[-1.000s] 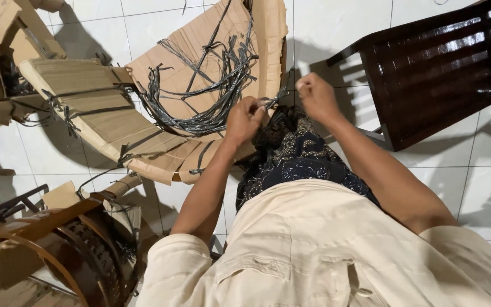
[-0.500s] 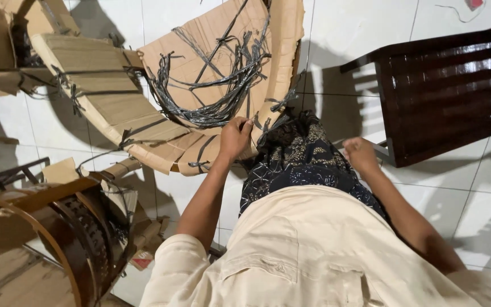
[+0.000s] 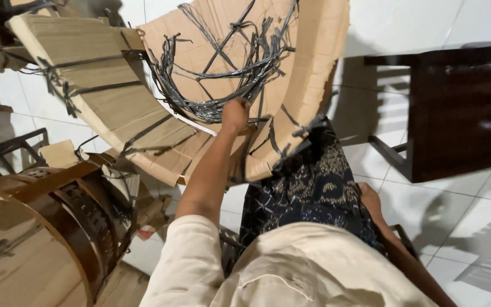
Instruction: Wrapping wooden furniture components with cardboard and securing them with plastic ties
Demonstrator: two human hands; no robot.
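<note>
Two hands work apart: the left hand (image 3: 235,113) reaches up, its grip closed on a tangled bundle of black plastic strapping (image 3: 223,68) lying in a curved brown cardboard sheet (image 3: 313,62), apparently steadying the loose strands. The right hand (image 3: 370,199) rests on the dark patterned cloth (image 3: 308,193) over the lap; its grip cannot be told. A dark wooden chair (image 3: 456,113) stands on the white tiled floor (image 3: 473,216).

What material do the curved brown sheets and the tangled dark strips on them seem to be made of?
The curved brown sheets look like corrugated cardboard: matte tan, fine ribbing, torn soft edges. The tangled dark strips look like flat plastic strapping, grey-black with a slight sheen and kinked bends, though metal cannot be ruled out. The left hand grips them.
</note>
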